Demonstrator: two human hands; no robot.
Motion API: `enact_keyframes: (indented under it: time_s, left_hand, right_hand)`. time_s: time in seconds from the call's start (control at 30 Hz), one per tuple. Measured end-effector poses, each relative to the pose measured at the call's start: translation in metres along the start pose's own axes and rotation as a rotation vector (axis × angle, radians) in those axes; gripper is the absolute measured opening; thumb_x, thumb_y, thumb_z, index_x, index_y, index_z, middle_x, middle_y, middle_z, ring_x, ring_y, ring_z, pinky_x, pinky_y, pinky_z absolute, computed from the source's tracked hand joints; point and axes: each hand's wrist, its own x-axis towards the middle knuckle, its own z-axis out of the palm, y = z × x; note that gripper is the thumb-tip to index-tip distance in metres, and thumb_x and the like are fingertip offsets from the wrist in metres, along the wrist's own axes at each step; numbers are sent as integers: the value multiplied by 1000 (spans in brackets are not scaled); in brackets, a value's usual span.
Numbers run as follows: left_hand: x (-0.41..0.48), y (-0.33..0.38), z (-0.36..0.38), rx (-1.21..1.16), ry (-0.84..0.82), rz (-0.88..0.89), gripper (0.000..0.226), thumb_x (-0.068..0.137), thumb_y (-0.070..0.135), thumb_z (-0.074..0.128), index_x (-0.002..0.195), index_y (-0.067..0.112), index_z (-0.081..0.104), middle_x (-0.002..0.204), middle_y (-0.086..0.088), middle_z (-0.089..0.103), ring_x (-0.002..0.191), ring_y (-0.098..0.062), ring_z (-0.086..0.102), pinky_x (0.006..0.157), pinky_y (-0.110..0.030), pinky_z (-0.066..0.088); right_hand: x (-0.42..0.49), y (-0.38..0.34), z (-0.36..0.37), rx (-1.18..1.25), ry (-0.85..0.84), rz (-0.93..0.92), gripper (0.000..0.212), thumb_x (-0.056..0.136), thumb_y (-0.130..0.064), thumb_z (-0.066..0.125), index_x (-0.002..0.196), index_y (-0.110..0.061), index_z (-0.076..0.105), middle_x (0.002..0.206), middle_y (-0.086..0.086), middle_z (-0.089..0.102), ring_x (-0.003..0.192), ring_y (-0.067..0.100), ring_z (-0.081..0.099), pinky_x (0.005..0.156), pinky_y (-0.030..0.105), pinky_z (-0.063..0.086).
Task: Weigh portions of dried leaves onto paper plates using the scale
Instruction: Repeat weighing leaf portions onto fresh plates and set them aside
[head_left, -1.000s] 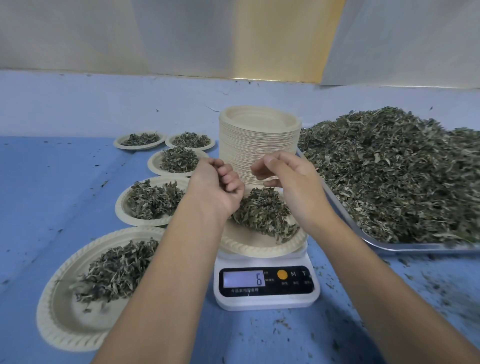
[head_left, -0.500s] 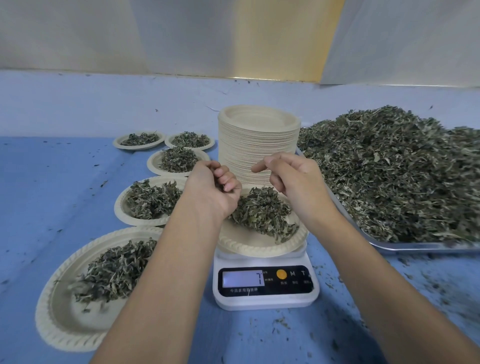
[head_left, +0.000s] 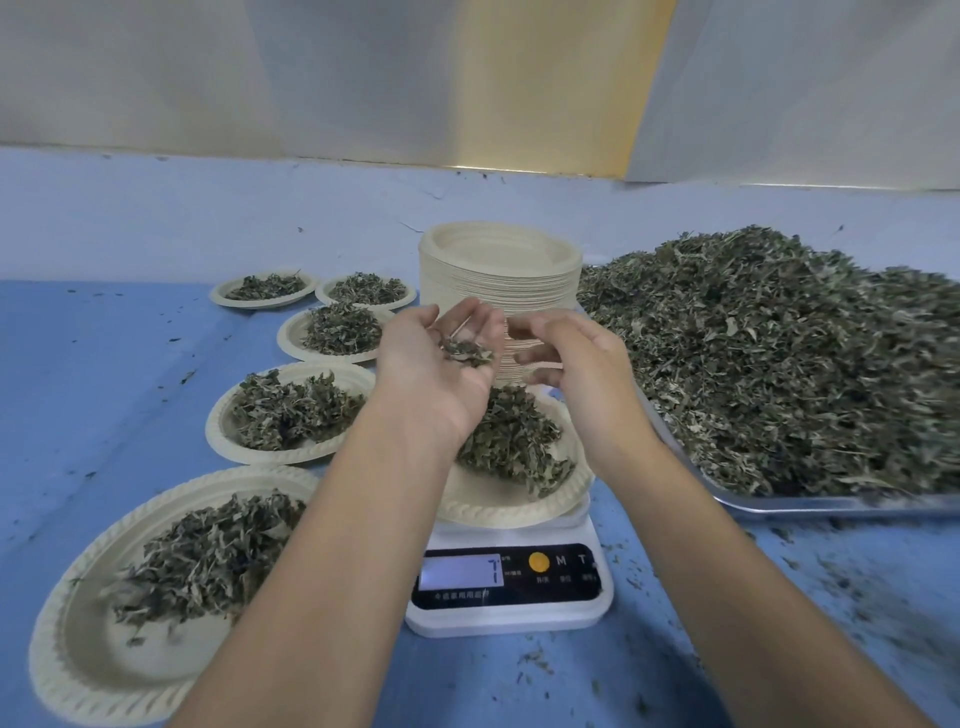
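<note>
A white digital scale (head_left: 506, 618) stands at the centre front, its display reading 7. On it rests a paper plate (head_left: 493, 506) with a mound of dried leaves (head_left: 511, 441). My left hand (head_left: 441, 364) hovers above this plate, palm up and cupped, with a small pinch of leaves (head_left: 467, 352) lying in it. My right hand (head_left: 571, 358) is just to its right, fingers loosely curled toward the left palm, with nothing visible in them. A big heap of dried leaves (head_left: 779, 353) fills a metal tray (head_left: 779, 503) at the right.
A tall stack of unused paper plates (head_left: 498, 270) stands behind the hands. Several filled plates lie in a line at the left, the nearest plate (head_left: 78, 649) at the front left. Leaf crumbs are scattered over the blue table (head_left: 104, 374).
My left hand has turned from a closed fist, knuckles up, to an upturned palm showing leaves. The right hand shifted slightly right and its fingers loosened. The scale went from 6 to 7.
</note>
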Motion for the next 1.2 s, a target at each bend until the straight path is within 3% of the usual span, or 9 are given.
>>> enact_keyframes:
  time_s: [0.13, 0.27, 0.47, 0.57, 0.63, 0.73, 0.97, 1.07, 1.2]
  left_hand:
    - [2, -22, 23, 10, -96, -41, 41, 101, 25, 29, 109, -8, 53, 116, -25, 56, 111, -30, 56, 98, -34, 42]
    - [12, -61, 50, -58, -139, -92, 33, 98, 30, 33, 98, 2, 51, 92, -18, 45, 88, -26, 44, 70, -29, 35]
    - [22, -126, 72, 169, -94, -193, 36, 99, 40, 38, 107, 8, 54, 77, -6, 47, 67, -17, 47, 64, -28, 40]
    - [25, -148, 76, 432, -126, -255, 48, 99, 44, 38, 135, 13, 47, 121, -4, 54, 108, -16, 53, 85, -34, 40]
    - [27, -156, 77, 573, -211, -293, 61, 98, 52, 32, 148, 18, 29, 152, -1, 30, 139, -18, 29, 101, -35, 31]
    - [30, -162, 74, 719, -257, -284, 71, 92, 66, 27, 151, 27, 17, 159, 2, 11, 146, -20, 10, 117, -44, 14]
    - [37, -156, 65, 600, -247, -211, 65, 96, 57, 33, 148, 19, 28, 155, 2, 27, 141, -13, 26, 114, -34, 22]
    - [27, -149, 62, 535, -221, -227, 60, 97, 52, 37, 146, 17, 34, 152, 0, 33, 139, -15, 32, 97, -29, 33]
    - [13, -135, 57, 462, -246, -219, 39, 99, 44, 37, 117, 17, 59, 104, 4, 63, 91, -9, 60, 72, -21, 46]
  right_hand:
    - [6, -2, -6, 347, 74, 91, 21, 95, -12, 46, 98, -12, 67, 95, 2, 70, 86, 11, 64, 82, 29, 52]
    - [9, -8, -25, 629, 195, 154, 28, 97, -16, 42, 107, 8, 54, 85, -9, 71, 65, 2, 67, 73, 18, 52]
    - [10, -5, -73, 550, 502, 225, 28, 96, -14, 42, 112, 6, 52, 110, 13, 57, 95, 10, 54, 59, 23, 50]
    - [16, 3, -97, 385, 638, 250, 32, 94, -12, 42, 113, 9, 58, 132, 26, 50, 120, 33, 47, 93, 44, 46]
    - [17, 6, -109, 318, 684, 208, 24, 94, -12, 43, 102, -10, 65, 124, 13, 61, 115, 24, 57, 91, 35, 43]
    - [18, 12, -117, 278, 713, 158, 32, 92, -8, 44, 115, -10, 66, 116, 2, 65, 109, 14, 58, 90, 24, 39]
    - [20, 21, -104, 304, 612, 113, 44, 89, 13, 32, 116, -4, 62, 112, 7, 60, 113, 18, 58, 97, 26, 47]
    - [18, 24, -96, 105, 580, 88, 53, 79, 17, 31, 99, -19, 65, 111, 2, 62, 116, 18, 57, 102, 34, 45]
    - [16, 21, -82, 221, 501, 85, 43, 83, 13, 37, 102, -12, 67, 110, 11, 69, 107, 24, 64, 99, 41, 49]
